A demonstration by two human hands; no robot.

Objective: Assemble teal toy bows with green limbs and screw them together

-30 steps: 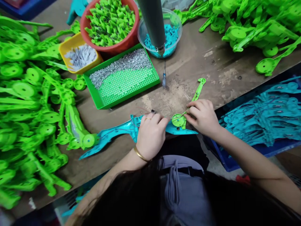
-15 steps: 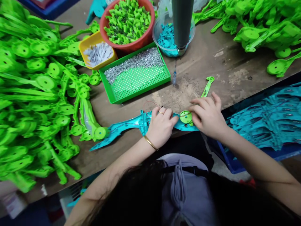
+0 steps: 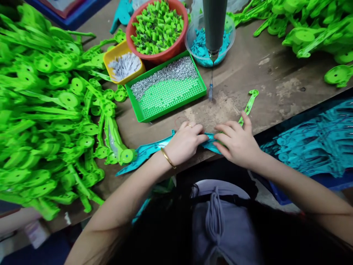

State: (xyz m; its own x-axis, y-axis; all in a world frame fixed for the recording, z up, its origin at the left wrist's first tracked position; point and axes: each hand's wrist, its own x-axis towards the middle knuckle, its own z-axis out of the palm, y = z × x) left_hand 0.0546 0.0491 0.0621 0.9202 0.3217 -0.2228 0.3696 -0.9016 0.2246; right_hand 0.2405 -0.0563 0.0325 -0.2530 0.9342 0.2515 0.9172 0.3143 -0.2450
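Blue part: The long blue part [image 3: 151,149] lay on the worktable [image 3: 234,73] at the near edge, below the green tray, its middle covered by the left hand and a short stretch visible between the hands.
Left hand: The left hand [image 3: 185,145] lay across the blue part with fingers curled over it; the fingertips were partly hidden, so whether it gripped or only pressed could not be told.
Right hand: The right hand [image 3: 239,142] was half curled, one finger raised, the other fingertips at the blue part's right portion; a firm grip could not be confirmed.
Green strip: A slender green strip [image 3: 250,104] extended from behind the right hand, away from the person.
Green tray: The perforated green tray [image 3: 168,103] held small metal pieces [image 3: 168,75], heaped toward its far side.
Containers: Behind it stood a yellow box [image 3: 135,76] of pale slips, a red bowl [image 3: 165,56] of small green pieces and a clear bowl of small blue pieces [image 3: 197,46].
Driver: A dark driver [image 3: 215,27] hung upright before the clear bowl, bit downward.
Green piles: Green parts were heaped at left [image 3: 55,110] and far right [image 3: 311,25].
Blue stock: Similar blue parts [image 3: 311,141] filled a crate at right.
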